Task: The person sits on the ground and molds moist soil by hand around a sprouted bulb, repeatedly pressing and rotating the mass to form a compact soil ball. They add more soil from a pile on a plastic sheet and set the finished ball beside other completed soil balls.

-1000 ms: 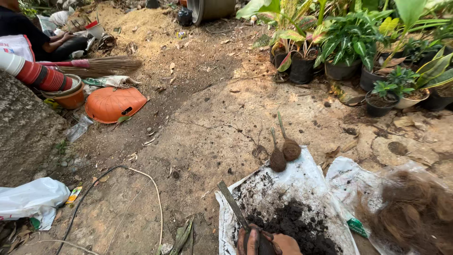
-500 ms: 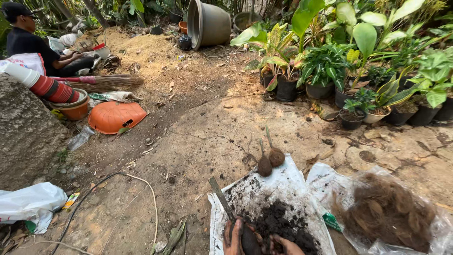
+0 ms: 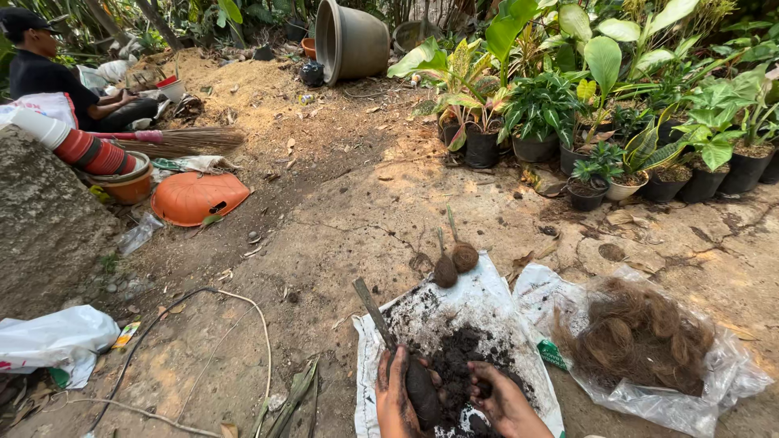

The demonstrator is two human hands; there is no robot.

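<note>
Your left hand (image 3: 395,397) sits at the bottom edge, palm turned inward, its fingers (image 3: 388,369) curled closed around a dark lump of soil (image 3: 422,391), holding it upright. Just beside it, your right hand (image 3: 501,401) reaches forward, fingers (image 3: 480,375) loosely bent and partly open, their tips pressing into the pile of dark soil (image 3: 458,357). Both hands are smeared with dirt. The pile lies on a white plastic sack (image 3: 487,304) spread on the bare ground. A flat stick (image 3: 373,312) lies on the sack's left edge, near your left hand. Two brown bulbs (image 3: 454,264) rest at the sack's far end. To the right, coconut fibre (image 3: 637,337) fills a clear bag.
</note>
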